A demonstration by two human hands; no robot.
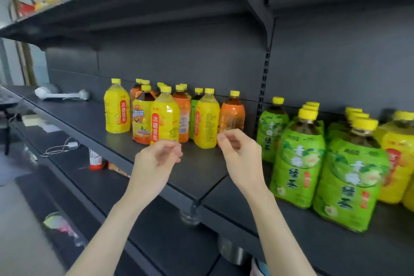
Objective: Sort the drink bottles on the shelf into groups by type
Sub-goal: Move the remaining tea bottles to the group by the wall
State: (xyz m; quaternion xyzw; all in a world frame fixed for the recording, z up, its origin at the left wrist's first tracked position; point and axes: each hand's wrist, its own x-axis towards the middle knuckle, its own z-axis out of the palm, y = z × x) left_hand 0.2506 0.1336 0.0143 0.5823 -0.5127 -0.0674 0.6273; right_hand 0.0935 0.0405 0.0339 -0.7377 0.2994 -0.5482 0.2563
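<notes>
A mixed cluster of yellow-capped bottles stands mid-shelf: yellow ones (164,116), orange ones (231,113) and one green bottle (193,116) half hidden behind them. To the right, several green tea bottles (300,159) stand in rows, with yellow bottles (396,154) at the far right. My left hand (156,159) hovers just in front of the front yellow bottle, fingers loosely curled and empty. My right hand (240,152) hovers before the rightmost orange bottle, fingers curled, holding nothing.
The dark shelf board (89,123) runs left to a white object (62,95) lying near the back. A shelf above (134,6) overhangs. Lower shelves hold a white cable (60,147) and small items. An upright post (264,87) divides the back panel.
</notes>
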